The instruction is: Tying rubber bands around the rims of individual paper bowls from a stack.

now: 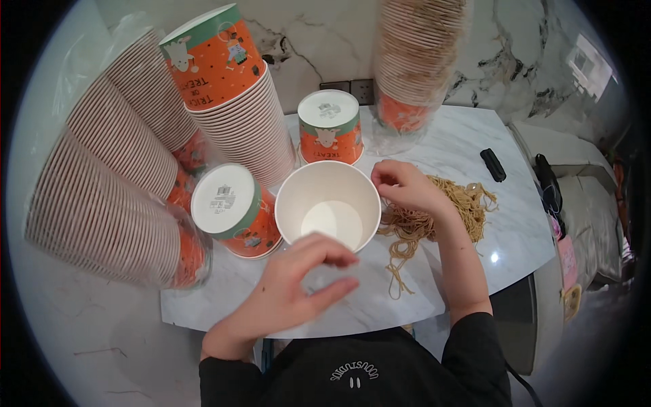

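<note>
An open paper bucket, white inside, stands mouth up in the middle of the table. My right hand is at its right rim, fingers curled and closed on the edge. Below the bucket, my left hand hovers open, thumb and fingers apart and slightly blurred, with nothing in it. A heap of tan string lies partly hidden under my right forearm, and loose loops trail toward the table's front. To the bucket's left, an upside-down orange and green paper bucket tilts a little; another upside-down bucket stands behind it.
Tall nested bucket stacks in clear plastic crowd the left side. Behind them rises an unwrapped stack. One more wrapped stack stands at the back by a wall socket. A small black object lies on the marble-patterned table, far right.
</note>
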